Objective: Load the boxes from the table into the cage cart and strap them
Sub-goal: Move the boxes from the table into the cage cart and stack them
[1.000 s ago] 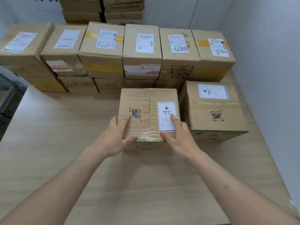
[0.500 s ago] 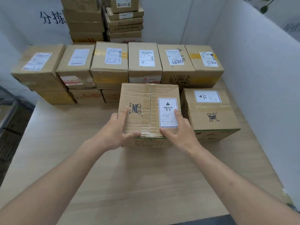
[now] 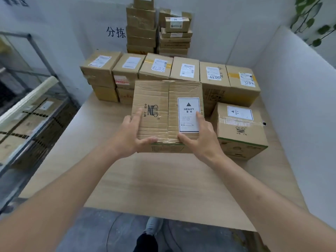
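A brown cardboard box (image 3: 163,106) with a white HEAVY label is held between both hands, tilted so its top faces me, above the wooden table (image 3: 163,182). My left hand (image 3: 132,135) grips its near left corner, thumb along the front edge. My right hand (image 3: 201,140) grips the near right corner, fingers on the label. A second HEAVY box (image 3: 240,135) rests on the table to the right. The cage cart (image 3: 32,110), a metal frame with boxes inside, stands at the left.
A row of labelled boxes (image 3: 185,71), stacked two high, lines the table's back, with taller stacks (image 3: 158,31) behind. White partition walls close the back and right (image 3: 300,115). My foot (image 3: 147,237) is on the grey floor below the table's near edge.
The box has come up off the table and toward me, tilting its top to face me. The view has pulled back and turned left, bringing the cage cart and floor into sight.
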{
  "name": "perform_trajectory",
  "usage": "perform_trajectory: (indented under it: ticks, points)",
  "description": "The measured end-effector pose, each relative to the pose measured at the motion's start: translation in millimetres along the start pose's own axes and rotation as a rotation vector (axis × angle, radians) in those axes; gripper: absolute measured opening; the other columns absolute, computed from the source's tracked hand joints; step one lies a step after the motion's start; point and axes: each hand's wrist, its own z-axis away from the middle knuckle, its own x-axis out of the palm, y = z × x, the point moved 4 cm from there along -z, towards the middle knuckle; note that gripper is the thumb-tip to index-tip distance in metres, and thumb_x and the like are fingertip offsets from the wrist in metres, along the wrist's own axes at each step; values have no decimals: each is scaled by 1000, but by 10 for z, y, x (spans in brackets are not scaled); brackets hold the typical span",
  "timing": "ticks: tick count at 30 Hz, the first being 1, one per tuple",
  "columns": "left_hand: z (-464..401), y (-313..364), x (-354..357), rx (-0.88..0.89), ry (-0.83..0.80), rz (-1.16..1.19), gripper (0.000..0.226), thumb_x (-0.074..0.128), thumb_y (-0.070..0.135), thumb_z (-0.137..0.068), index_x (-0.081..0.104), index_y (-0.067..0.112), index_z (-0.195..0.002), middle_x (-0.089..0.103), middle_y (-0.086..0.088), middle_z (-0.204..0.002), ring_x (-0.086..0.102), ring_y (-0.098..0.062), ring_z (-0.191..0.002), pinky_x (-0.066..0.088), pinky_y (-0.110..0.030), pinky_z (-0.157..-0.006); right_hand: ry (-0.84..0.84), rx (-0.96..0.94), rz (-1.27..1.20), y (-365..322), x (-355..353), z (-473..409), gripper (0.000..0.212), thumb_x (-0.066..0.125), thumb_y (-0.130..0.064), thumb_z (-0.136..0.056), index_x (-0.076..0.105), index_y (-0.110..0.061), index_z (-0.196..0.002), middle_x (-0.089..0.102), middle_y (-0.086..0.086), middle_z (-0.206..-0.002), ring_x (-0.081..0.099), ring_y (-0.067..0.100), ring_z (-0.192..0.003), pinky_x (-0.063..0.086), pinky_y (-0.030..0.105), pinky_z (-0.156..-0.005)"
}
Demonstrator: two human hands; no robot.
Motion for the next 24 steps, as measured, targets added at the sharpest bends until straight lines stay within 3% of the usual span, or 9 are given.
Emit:
perform_trajectory:
  ticks: [3,6,10,15,21,24]
  points:
    - [399,-130,-70,-38,39,-9,126,66,79,-72,1,28,-166,34,-7,-153,42,-25,-139,40,-38,-113,-45,-49,22,-138,127,198,110,74,-67,-82,7,-37,-164,36,0,-151,48,18,-125,48,41,-105]
    - [782,-285,-175,-91,91,-10,126,63,80,-71,0,27,-166,32,-8,-158,39,-26,-143,37,-47,-120,-102,-111,20,-345,286,339,111,75,-64,-82,6,-36,-164,35,0,-151,43,12,-117,43,31,-98]
    - [1239,-539,-346,-176,168,6,121,68,72,-79,0,25,-166,30,-10,-158,39,-27,-143,35,-46,-121,-164,-182,29,-720,583,457,111,77,-60,-83,8,-34,-165,37,0,-149,38,7,-113,40,27,-94]
    - [1706,-1037,-694,-277,236,29,120,70,70,-81,-3,27,-166,27,-8,-159,37,-25,-145,35,-47,-120,-239,-269,43,-1297,1075,548,111,77,-60,-83,8,-33,-165,37,1,-149,39,8,-113,44,32,-97]
    - [2141,-1804,-1211,-379,300,50,119,70,71,-82,-4,33,-166,27,-8,-158,39,-27,-143,37,-48,-119,-322,-338,26,-2068,1846,612,112,78,-61,-82,9,-34,-165,37,0,-150,44,17,-130,45,36,-105]
    - [2358,-2262,-1506,-417,311,43,119,69,73,-81,-5,33,-165,25,-8,-160,38,-27,-144,36,-48,-118,-341,-365,23,-2489,2278,680,110,78,-59,-83,11,-32,-165,38,1,-150,44,17,-131,43,33,-100]
